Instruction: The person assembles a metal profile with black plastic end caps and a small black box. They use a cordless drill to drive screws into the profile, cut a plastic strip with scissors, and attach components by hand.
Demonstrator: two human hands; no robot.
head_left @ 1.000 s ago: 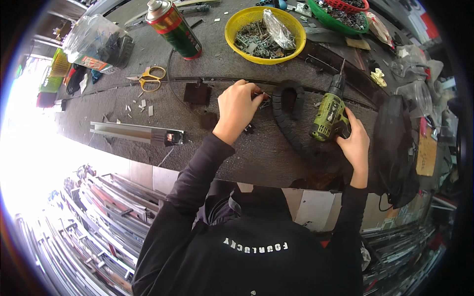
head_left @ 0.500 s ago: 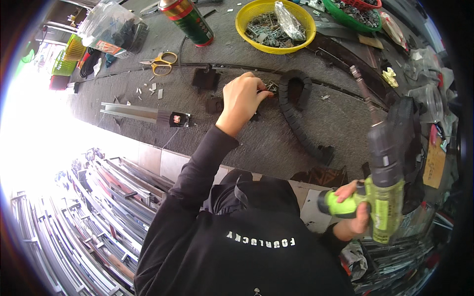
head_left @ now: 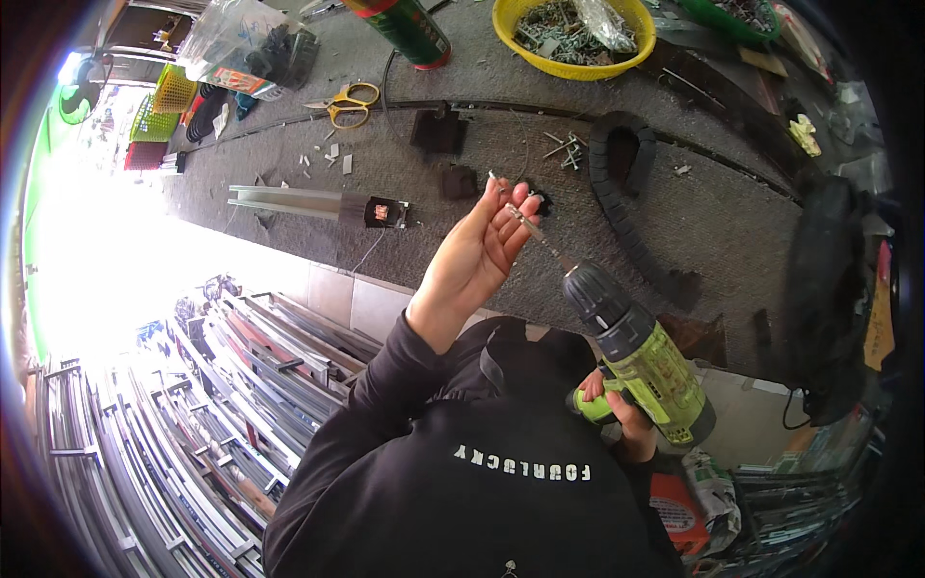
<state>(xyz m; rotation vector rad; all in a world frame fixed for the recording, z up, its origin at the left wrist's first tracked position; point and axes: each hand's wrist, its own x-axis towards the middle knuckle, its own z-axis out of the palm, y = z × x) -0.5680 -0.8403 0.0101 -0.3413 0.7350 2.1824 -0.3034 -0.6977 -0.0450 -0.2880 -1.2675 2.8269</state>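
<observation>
My left hand (head_left: 479,252) is raised above the grey workbench (head_left: 597,231), fingertips pinched on a small screw (head_left: 508,210) held against the drill bit. My right hand (head_left: 617,409) grips the handle of a green and black cordless drill (head_left: 636,352), close to my chest, its bit pointing up-left into the left fingers. Black plastic blocks (head_left: 459,180) and loose screws (head_left: 562,148) lie on the bench just beyond the left hand.
A yellow bowl of screws (head_left: 572,34), a green spray can (head_left: 409,29), yellow-handled scissors (head_left: 345,103), a curved black cable chain (head_left: 626,197) and an aluminium profile (head_left: 299,202) lie on the bench. Metal profiles (head_left: 231,385) are stacked below its front edge.
My left hand lifted off the black parts on the bench and rose toward me. The right hand brought the drill from the bench to my chest and turned its bit up to the left fingers.
</observation>
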